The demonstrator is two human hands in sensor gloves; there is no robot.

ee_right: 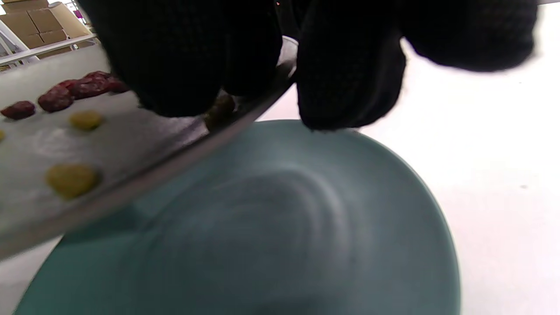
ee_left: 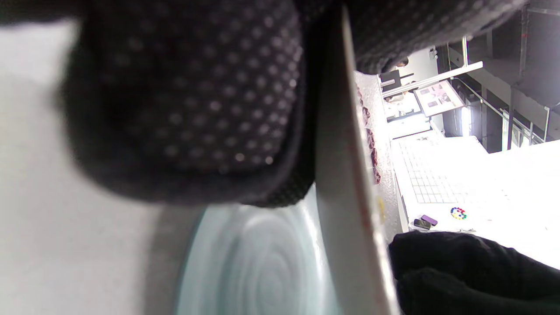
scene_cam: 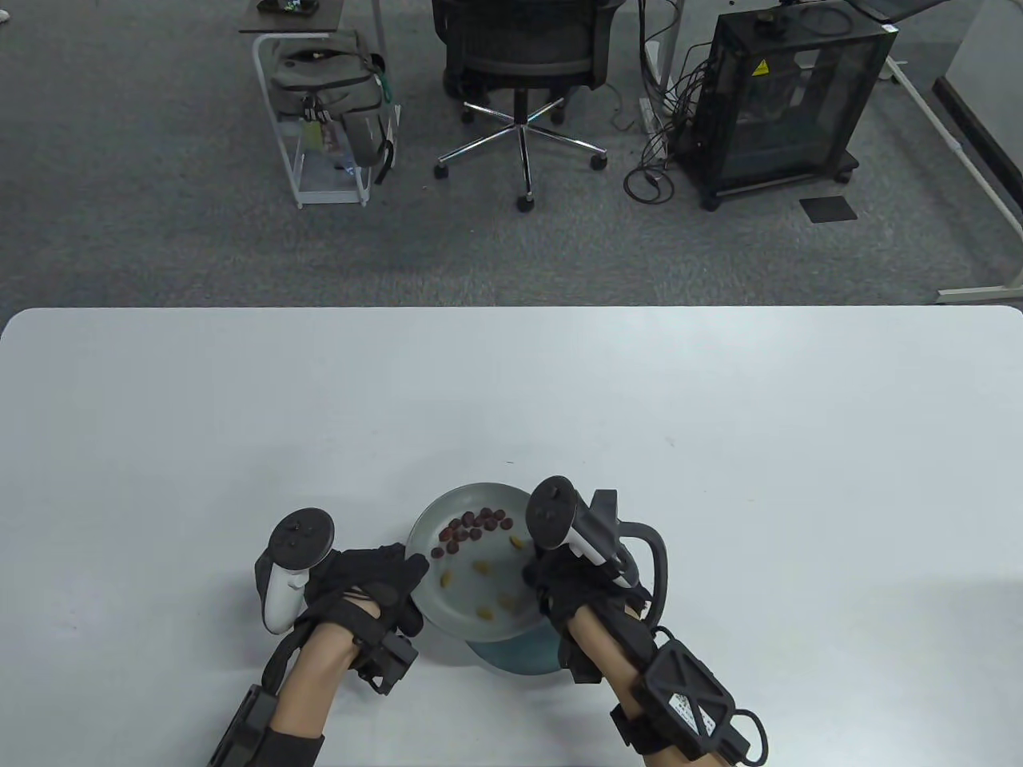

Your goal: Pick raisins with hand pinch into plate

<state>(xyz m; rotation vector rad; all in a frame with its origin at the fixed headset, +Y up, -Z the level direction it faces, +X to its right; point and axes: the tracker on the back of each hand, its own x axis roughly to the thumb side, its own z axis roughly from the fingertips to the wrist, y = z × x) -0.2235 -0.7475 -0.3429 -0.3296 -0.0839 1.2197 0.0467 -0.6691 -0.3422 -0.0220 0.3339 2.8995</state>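
A grey plate [scene_cam: 459,599] carries dark red raisins [scene_cam: 475,527] and several yellow raisins [scene_cam: 483,569]. It is held raised and tilted over a teal plate [scene_cam: 519,659] that lies on the table. My left hand [scene_cam: 409,572] grips the grey plate's left rim. My right hand [scene_cam: 534,575] grips its right rim. In the left wrist view my fingers [ee_left: 188,100] clamp the grey plate's edge [ee_left: 341,197] above the teal plate [ee_left: 258,262]. In the right wrist view my fingers [ee_right: 350,65] hold the grey plate [ee_right: 131,144], with red raisins [ee_right: 65,92] and a yellow raisin [ee_right: 72,178] on it, over the bare teal plate [ee_right: 284,227].
The white table [scene_cam: 719,447] stretches wide to the left, right and back of the plates. Beyond its far edge stand an office chair [scene_cam: 523,56], a rack with a bag [scene_cam: 328,96] and a black cabinet [scene_cam: 783,104].
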